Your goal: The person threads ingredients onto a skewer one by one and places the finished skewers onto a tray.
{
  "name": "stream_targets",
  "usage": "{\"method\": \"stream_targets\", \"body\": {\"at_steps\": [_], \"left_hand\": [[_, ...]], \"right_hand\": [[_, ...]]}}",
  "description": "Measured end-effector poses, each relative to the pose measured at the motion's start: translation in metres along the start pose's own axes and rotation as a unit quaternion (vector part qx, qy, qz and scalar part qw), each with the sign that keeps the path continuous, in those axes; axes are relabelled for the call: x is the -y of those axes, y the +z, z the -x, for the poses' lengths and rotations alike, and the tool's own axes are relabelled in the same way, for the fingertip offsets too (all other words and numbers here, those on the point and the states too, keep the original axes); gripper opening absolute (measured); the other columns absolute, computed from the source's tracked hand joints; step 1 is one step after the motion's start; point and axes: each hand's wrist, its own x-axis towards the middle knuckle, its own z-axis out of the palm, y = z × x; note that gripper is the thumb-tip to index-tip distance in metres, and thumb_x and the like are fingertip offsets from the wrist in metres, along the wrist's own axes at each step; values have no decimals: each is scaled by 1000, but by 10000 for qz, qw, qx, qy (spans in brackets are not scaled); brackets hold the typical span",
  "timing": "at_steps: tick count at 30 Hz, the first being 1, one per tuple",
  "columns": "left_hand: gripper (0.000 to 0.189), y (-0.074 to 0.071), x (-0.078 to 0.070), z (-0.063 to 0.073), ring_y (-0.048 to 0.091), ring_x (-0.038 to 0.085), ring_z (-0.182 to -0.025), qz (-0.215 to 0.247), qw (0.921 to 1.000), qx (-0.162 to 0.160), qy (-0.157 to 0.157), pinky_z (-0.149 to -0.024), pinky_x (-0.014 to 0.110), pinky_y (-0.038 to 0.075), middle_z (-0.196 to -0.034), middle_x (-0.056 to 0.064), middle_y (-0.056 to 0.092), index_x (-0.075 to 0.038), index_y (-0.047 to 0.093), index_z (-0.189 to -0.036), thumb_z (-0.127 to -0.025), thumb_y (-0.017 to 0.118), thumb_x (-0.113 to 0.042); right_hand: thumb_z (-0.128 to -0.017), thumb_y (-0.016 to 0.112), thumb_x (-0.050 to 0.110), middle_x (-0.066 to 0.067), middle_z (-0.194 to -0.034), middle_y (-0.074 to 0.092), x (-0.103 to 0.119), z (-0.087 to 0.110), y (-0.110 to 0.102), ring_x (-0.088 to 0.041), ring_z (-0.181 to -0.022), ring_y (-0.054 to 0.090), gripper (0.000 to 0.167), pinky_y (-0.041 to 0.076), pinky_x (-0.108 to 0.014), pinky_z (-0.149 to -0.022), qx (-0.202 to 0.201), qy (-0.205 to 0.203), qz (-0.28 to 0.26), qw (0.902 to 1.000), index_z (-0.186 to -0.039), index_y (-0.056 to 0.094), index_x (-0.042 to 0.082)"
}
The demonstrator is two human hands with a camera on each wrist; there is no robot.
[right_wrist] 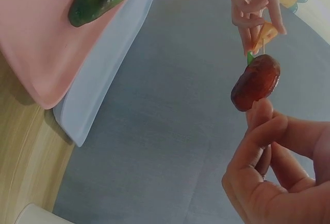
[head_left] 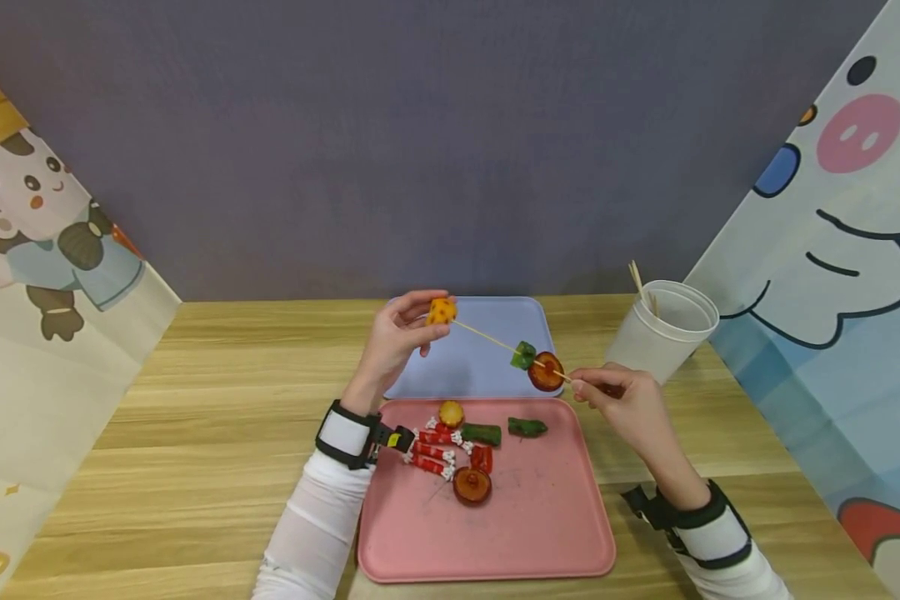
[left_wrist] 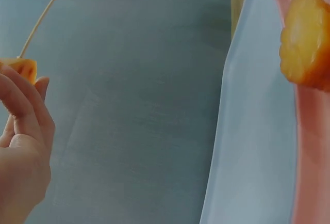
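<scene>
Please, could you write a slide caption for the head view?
The left hand pinches a spotted yellow piece at one end of a skewer held in the right hand.

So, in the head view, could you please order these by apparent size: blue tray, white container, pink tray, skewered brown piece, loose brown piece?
1. Pink tray
2. Blue tray, partly covered
3. White container
4. Skewered brown piece and loose brown piece: they look alike, so I leave these two unranked.

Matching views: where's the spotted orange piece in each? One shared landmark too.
Head: orange piece near centre, in the left hand.
Left wrist: orange piece at left edge, above mid-height.
Right wrist: orange piece, upper right.
Landmark: pink tray; lower centre, right edge, upper left, respectively.
</scene>
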Motion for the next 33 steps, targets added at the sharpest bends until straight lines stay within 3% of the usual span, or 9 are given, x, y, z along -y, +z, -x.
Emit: {"method": "stream_targets", "body": {"at_steps": [6, 14, 19, 27, 33], "left_hand": [[47, 7, 6, -1, 59, 15, -67, 192, 9996, 204, -87, -51, 20, 45, -117, 4, 66, -1, 57, -126, -83, 73, -8], [48, 5, 8, -2, 65, 16, -74, 528, 9976, 430, -91, -63, 22, 52, -119, 6, 65, 1, 54, -131, -85, 68, -4], [52, 2, 8, -1, 63, 16, -73, 518, 9964, 667, -72, -62, 21, 50, -123, 6, 63, -1, 51, -135, -87, 68, -9], [46, 7, 11, 0, 66, 19, -78, 350, 9932, 1072, -304, -66, 26, 51, -119, 6, 62, 3, 49, -134, -89, 61, 1], [46, 7, 11, 0, 65, 18, -76, 276, 9944, 964, -334, -64, 27, 50, -115, 7, 62, 0, 53, -132, -88, 65, -4]], "right_hand": [[-82, 72, 5, -10, -75, 68, 2, 0, 3, -3, -60, 59, 11, 47, -19, -52, 69, -46, 53, 10000, -92, 75, 1], [-83, 71, 4, -11, -75, 68, -1, -1, 3, -3, -59, 58, 11, 47, -20, -51, 43, 52, 38, 10000, -93, 74, -1], [-84, 71, 7, -11, -75, 68, 3, 1, 1, -2, -61, 60, 11, 48, -20, -52, 61, 45, -91, 9999, -92, 74, 0], [-84, 71, 8, -7, -73, 67, 6, 3, 3, -8, -58, 59, 9, 49, -21, -52, 168, -19, -93, 9998, -90, 75, 3], [-84, 71, 9, -6, -71, 66, 9, 4, 3, -12, -59, 59, 10, 48, -22, -51, 151, 67, -73, 9998, -91, 75, 2]]}}
